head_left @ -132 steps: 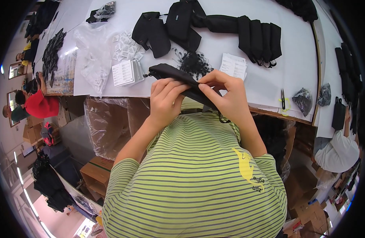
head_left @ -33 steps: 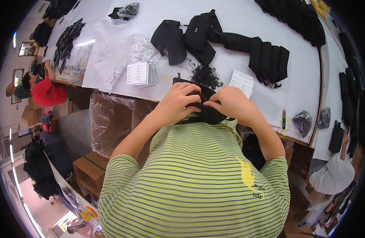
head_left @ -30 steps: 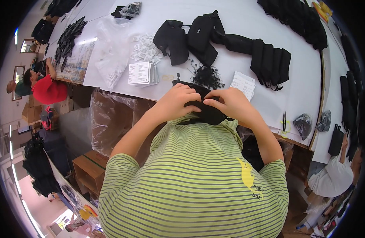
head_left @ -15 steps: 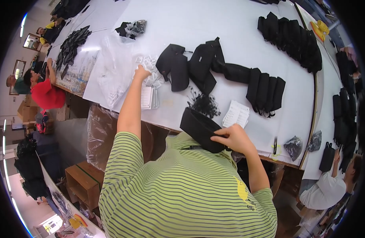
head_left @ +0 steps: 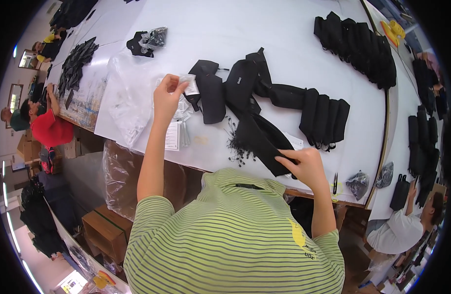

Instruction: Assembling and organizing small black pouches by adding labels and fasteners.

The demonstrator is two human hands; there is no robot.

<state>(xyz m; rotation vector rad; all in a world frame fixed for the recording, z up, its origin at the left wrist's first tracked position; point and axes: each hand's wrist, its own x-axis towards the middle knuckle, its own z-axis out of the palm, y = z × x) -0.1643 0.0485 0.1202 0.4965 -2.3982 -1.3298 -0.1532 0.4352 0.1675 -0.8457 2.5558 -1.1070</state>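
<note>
My left hand [head_left: 167, 100] is raised over the table and pinches a small white printed packet [head_left: 189, 84] between thumb and fingers. Under it lies a pile of similar small white packets [head_left: 180, 113], partly hidden by my forearm. My right hand [head_left: 306, 165] grips the near end of a black fabric pouch [head_left: 261, 140], which slants up and left over the table edge. Beside that pouch is a tangle of thin black cords [head_left: 237, 147]. A stack of white printed cards [head_left: 295, 142] is mostly covered by the pouch and my right hand.
More black pouches lie ahead [head_left: 240, 83], at right [head_left: 326, 117] and far right [head_left: 355, 46]. Another card stack [head_left: 172, 137] sits near the left edge by a clear plastic bag [head_left: 125, 105]. Thread snips [head_left: 335, 183] and a bagged black bundle [head_left: 357, 184] rest at right. Co-workers sit at both sides.
My left hand has lifted from the white packet pile with one packet, moving up and slightly left. The black pouch has swung forward over the table, now covering much of the right card stack.
</note>
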